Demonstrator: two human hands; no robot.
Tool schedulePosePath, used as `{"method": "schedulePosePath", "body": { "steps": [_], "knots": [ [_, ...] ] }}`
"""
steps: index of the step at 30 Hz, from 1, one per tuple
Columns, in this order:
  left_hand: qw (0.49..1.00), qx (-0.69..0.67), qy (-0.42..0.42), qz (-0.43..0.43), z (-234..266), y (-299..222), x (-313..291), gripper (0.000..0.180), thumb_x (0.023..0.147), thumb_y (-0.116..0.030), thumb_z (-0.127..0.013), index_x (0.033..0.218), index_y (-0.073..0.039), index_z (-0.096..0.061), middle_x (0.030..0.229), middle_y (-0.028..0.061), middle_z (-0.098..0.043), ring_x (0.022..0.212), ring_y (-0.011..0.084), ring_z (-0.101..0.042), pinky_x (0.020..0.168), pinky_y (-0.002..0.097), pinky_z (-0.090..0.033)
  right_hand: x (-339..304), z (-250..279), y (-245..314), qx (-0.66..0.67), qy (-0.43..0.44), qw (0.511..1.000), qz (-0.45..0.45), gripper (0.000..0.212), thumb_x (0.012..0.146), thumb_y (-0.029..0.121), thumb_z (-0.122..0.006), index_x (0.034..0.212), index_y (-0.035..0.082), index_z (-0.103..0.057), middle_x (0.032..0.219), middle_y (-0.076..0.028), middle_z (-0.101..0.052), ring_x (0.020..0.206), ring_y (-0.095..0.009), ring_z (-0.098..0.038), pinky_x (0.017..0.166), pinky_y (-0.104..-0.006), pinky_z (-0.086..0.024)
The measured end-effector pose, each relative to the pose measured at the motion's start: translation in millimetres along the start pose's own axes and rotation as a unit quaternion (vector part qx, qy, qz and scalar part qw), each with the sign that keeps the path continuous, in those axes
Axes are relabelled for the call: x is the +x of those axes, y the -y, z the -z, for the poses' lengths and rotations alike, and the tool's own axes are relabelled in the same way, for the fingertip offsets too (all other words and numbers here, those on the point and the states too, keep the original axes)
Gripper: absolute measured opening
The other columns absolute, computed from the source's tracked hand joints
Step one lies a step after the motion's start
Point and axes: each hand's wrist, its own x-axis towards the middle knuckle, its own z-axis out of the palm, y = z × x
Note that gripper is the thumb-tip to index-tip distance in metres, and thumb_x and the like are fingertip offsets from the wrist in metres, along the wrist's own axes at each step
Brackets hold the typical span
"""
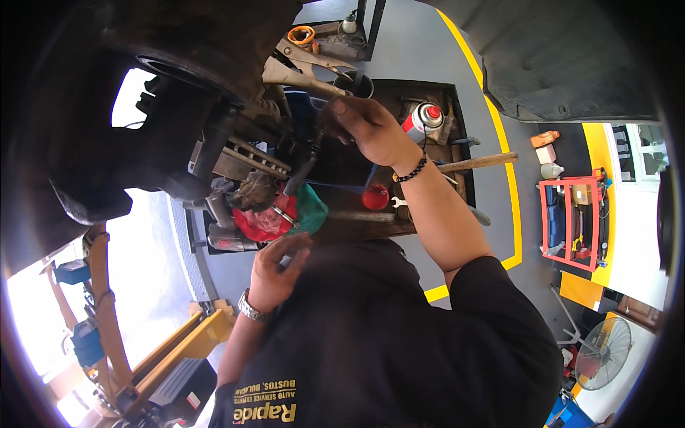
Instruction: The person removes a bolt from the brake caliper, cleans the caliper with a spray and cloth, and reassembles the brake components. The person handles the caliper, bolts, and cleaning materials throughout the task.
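Right hand: reaching up under the vehicle, fingers curling inward beside a dark rod-shaped part; whether it is pinching anything, one cannot tell. A beaded bracelet is circling the wrist.

Left hand: hovering low by the tray's near left corner, fingers half curling and loosely spread, gripping nothing visible. A metal-banded watch is encircling the wrist.

Dark rod-shaped part: hanging at a slant among the wheel parts, its lower end pointing towards the cloths.

Brake disc: standing edge-on, just left of the rod-shaped part.

Red cloth and green cloth: lying bunched together just beyond the left hand, a slim silver tool resting across them.

Grey metal tool: lying left of the red cloth.

Tray, dark-rimmed: carrying a spray can with a red cap, a round red container, an open-ended wrench and a wooden handle projecting over the right rim.

Black cup: standing beyond the right hand.

Red rack and fan: standing well apart, at right.
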Motion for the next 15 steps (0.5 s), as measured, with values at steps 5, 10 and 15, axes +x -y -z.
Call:
{"method": "schedulePosePath", "body": {
  "steps": [5, 10, 15],
  "knots": [
    [1.000, -0.006, -0.006, 0.015, 3, 6, -5, 0.028, 0.090, -0.007, -0.072, 0.117, -0.002, -0.071, 0.104, 0.0105, -0.077, 0.089, 0.0201, -0.074, 0.082, 0.0319, -0.056, -5, -24, 5, -0.098, -0.011, 0.994, 0.039, 0.046, 0.108, 0.039, -0.051, 0.089, 0.000, -0.063, 0.070, -0.016, -0.058, 0.066, -0.031, -0.052, 0.067, -0.0393, -0.046],
    [1.000, -0.009, 0.005, 0.029, -3, 7, -1, 0.027, 0.091, -0.008, -0.072, 0.116, -0.001, -0.071, 0.103, 0.0101, -0.077, 0.090, 0.0194, -0.074, 0.082, 0.0320, -0.056, 1, -24, 7, -0.078, 0.011, 0.997, -0.012, 0.044, 0.106, 0.040, -0.054, 0.089, 0.000, -0.065, 0.070, -0.015, -0.059, 0.067, -0.030, -0.054, 0.068, -0.0393, -0.046],
    [0.999, 0.022, 0.015, 0.021, 0, 5, 10, 0.028, 0.090, -0.007, -0.072, 0.117, -0.001, -0.071, 0.103, 0.0098, -0.077, 0.093, 0.0192, -0.074, 0.083, 0.0316, -0.056, 9, 1, 3, -0.097, 0.128, 0.987, 0.015, 0.045, 0.105, 0.041, -0.056, 0.088, 0.000, -0.065, 0.074, -0.016, -0.061, 0.069, -0.031, -0.057, 0.069, -0.0408, -0.046]
  ]
}}
